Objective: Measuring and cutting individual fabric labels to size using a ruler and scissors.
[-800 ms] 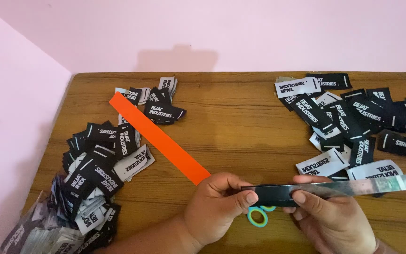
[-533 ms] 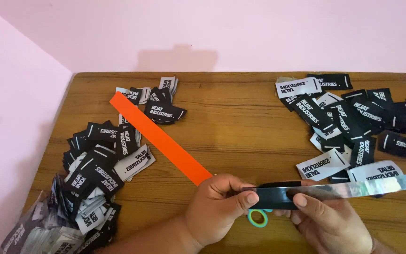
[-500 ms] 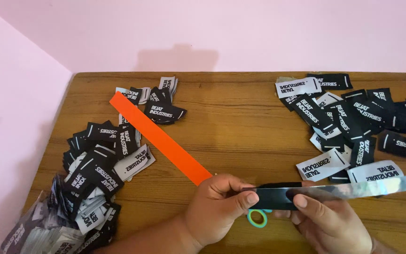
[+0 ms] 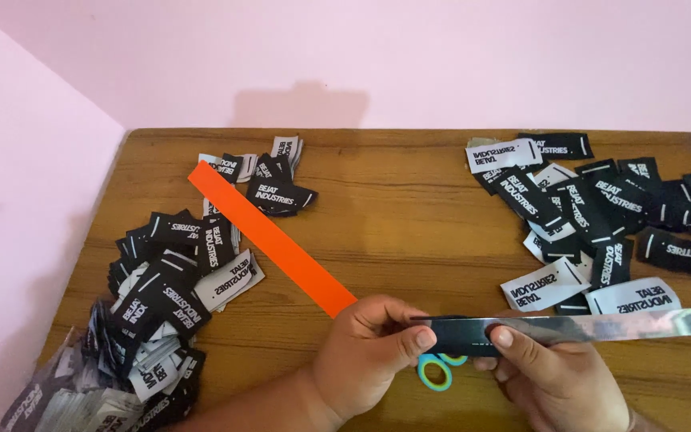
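From the head camera we look down on a wooden table (image 4: 409, 232) set against a pink wall (image 4: 409, 56). Our left hand (image 4: 365, 356) and right hand (image 4: 557, 380) meet at the near edge, both pinched closed on a black woven label strip (image 4: 457, 332). The left thumb and forefinger grip its left end. The right thumb presses it from above beside a long shiny ribbon (image 4: 617, 324), which runs off the right edge of the picture. Whether the ribbon is the same band as the black strip or a separate one laid along it, we cannot tell.

Just under the strip, between our hands, lie scissors (image 4: 437, 370) with turquoise handles. Only the finger loops show.

To do this step well, we judge the strip should be kept taut and level between the two pinches, with its edges square so any fold or cut falls straight. The fingertips should stay clear of the spot being worked.

One orange strip (image 4: 273, 240) lies slantwise from the far left towards our left hand, its near end just beside the knuckles. We count one pair of scissors and one shiny ribbon.

The cut labels lie in heaps that overlap too much for an exact count. A left pile (image 4: 161, 296) spills into a clear bag (image 4: 65, 392), a small far cluster (image 4: 277, 180) sits near the orange strip's top, and a right spread (image 4: 601, 216) holds some two dozen.
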